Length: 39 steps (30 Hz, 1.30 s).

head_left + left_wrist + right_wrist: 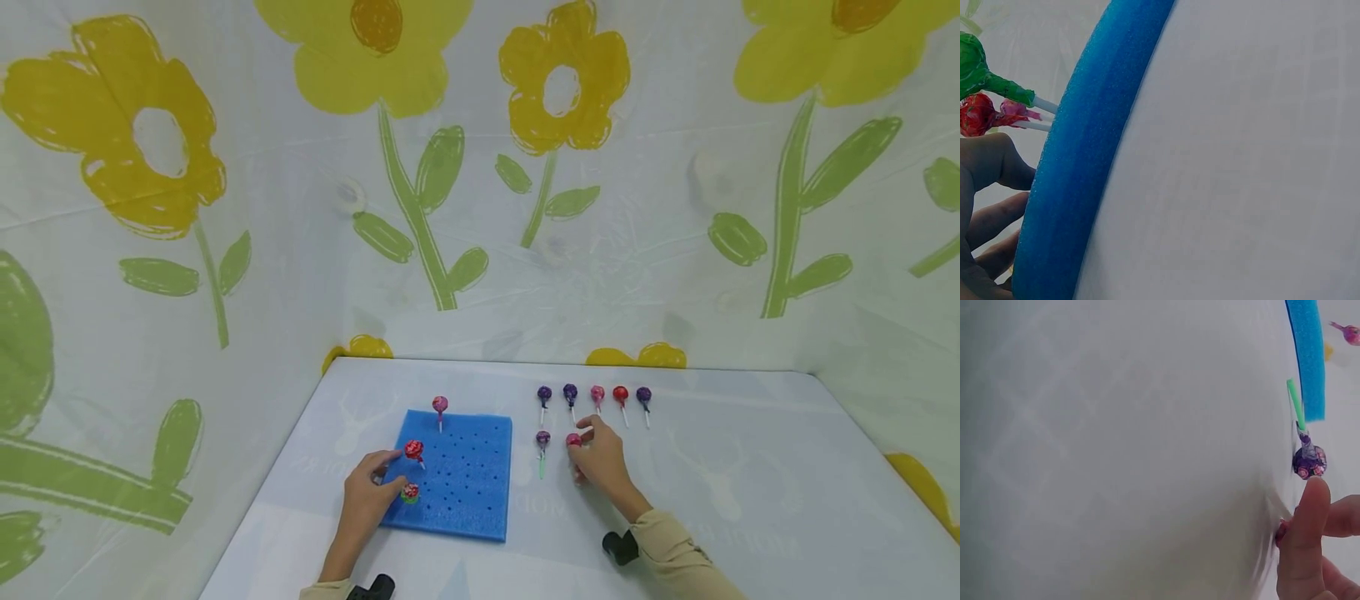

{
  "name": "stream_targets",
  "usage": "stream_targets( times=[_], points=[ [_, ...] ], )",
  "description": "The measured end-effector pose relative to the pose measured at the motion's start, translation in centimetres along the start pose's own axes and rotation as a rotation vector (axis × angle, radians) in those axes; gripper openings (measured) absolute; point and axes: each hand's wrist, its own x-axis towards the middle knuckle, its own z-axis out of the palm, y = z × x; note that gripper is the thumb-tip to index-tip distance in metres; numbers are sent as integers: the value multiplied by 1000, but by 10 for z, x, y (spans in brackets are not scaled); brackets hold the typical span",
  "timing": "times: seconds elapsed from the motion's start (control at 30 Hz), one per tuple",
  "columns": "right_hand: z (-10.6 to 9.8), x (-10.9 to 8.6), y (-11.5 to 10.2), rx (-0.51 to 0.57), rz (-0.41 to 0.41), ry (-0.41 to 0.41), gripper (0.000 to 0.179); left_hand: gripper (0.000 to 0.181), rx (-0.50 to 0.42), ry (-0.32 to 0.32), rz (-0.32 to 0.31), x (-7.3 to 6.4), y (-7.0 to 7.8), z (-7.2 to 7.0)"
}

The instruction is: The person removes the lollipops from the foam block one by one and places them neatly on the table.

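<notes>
A blue foam board [468, 475] dotted with rows of small holes lies on the table. My left hand [367, 492] rests at its left edge, thumb and forefinger spread and touching the foam. Three lollipops stand in the board's left side: a pink one [440, 404] at the back, a red one [414, 450] and a red-and-green one [410, 492] by the thumb. Right of the board, my right hand [600, 458] pinches a pink lollipop [573, 439] low over the table; the fingers hide its stick. Beside it lies a purple lollipop [1310, 462] with a green stick.
Behind the right hand lies a row of lollipops: purple ones [544, 393] [571, 392] [643, 394], a pink one [597, 392] and a red one [620, 393]. A flower-printed curtain [630, 292] closes off the table's far and left sides.
</notes>
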Motion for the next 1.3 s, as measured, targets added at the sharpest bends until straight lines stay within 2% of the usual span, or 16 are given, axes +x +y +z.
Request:
stream_targets(
  times=[0.33,0.5,0.7,0.9,1.13,1.3],
  points=[
    [-4,3,-9,-46,-14,12,36,39,-7,-4,-1,1,3,-2],
    [-6,5,-16,-68,-75,32,33,39,-5,1,1,2,3,-4],
    [-7,7,-28,-18,-168,22,31,39,0,4,-1,2,3,-4],
    [-2,7,-44,32,-224,-5,30,39,0,2,2,2,1,-3],
    [7,6,-58,94,-225,-56,29,39,17,-5,-4,2,1,-1],
    [16,7,-67,121,-264,-85,28,39,24,-13,-7,0,3,-2]
  ],
)
